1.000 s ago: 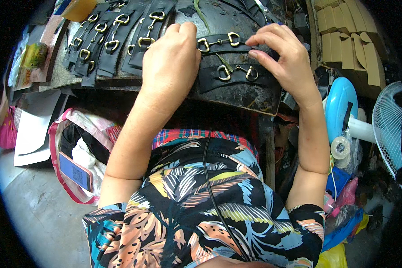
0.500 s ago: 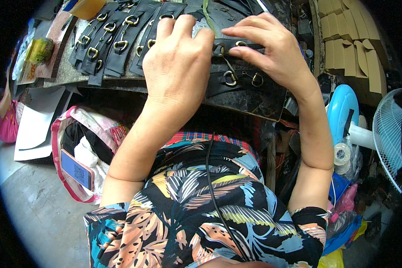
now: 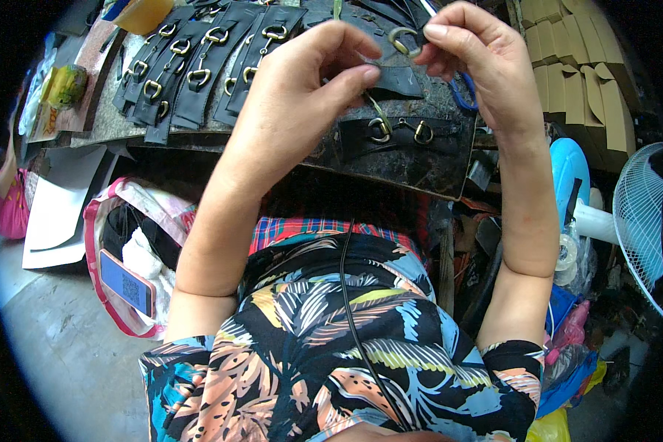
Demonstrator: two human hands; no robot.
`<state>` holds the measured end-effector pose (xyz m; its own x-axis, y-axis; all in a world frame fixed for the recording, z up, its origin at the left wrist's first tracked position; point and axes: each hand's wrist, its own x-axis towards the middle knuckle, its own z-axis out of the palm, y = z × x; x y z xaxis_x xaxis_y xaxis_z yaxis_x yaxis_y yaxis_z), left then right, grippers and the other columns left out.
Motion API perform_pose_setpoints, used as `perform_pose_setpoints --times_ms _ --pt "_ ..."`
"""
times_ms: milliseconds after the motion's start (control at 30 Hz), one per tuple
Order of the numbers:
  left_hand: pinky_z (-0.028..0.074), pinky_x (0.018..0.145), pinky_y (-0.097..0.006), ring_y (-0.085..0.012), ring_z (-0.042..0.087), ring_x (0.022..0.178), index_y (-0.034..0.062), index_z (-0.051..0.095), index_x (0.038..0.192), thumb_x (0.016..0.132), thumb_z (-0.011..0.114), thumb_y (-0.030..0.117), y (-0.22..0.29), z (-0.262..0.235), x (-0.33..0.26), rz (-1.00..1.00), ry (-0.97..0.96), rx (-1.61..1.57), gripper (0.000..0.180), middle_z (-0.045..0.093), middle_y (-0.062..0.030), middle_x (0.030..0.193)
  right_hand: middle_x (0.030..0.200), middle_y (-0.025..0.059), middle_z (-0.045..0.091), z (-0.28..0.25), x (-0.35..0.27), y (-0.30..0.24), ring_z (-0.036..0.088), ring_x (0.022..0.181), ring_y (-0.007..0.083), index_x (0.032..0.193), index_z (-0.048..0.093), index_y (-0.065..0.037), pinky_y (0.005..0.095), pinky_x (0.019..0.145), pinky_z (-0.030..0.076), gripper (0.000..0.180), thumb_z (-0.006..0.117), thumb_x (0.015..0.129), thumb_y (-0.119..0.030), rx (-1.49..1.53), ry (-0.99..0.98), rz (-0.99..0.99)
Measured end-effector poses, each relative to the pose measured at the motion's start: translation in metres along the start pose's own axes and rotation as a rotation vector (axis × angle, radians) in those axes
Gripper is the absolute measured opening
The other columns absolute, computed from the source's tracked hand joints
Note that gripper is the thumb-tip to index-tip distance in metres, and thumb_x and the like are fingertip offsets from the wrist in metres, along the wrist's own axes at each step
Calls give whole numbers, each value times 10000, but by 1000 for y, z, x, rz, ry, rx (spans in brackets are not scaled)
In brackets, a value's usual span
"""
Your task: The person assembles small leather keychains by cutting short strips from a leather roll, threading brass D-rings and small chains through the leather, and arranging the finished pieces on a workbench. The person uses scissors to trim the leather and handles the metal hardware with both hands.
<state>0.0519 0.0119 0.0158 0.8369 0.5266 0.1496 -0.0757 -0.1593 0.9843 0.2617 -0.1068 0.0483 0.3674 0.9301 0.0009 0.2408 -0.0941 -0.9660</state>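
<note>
One phone lies in one pink-edged bag at 9 o'clock. One fan is at 3 o'clock. The dark surface has its front edge just past the lap, and a bare strip shows between that edge and one black strap at 1 o'clock. This strap has two gold rings. Farther off are the hands. The left hand, near 12 o'clock, is half curled, with a little gap between thumb and fingers, near a flat black piece; I cannot tell if they touch. The right hand, past 1 o'clock, pinches one metal ring. At 11 o'clock, at least four more straps overlap.
</note>
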Motion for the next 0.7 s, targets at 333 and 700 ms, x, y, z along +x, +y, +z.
perform_pose_setpoints --times_ms 333,700 --pt "573 748 -404 -317 679 901 65 705 928 826 708 63 -18 7 -3 310 144 1074 102 664 -105 936 841 47 694 18 -19 40 676 879 270 833 738 -115 422 783 558 232 748 882 -342 -1116 165 -243" --pt "528 798 -387 -292 606 957 80 696 958 772 678 75 -32 5 1 493 248 1207 186 642 -85 882 896 35 685 24 -24 39 664 903 265 839 693 -123 404 772 549 169 789 852 -262 -1055 234 -300"
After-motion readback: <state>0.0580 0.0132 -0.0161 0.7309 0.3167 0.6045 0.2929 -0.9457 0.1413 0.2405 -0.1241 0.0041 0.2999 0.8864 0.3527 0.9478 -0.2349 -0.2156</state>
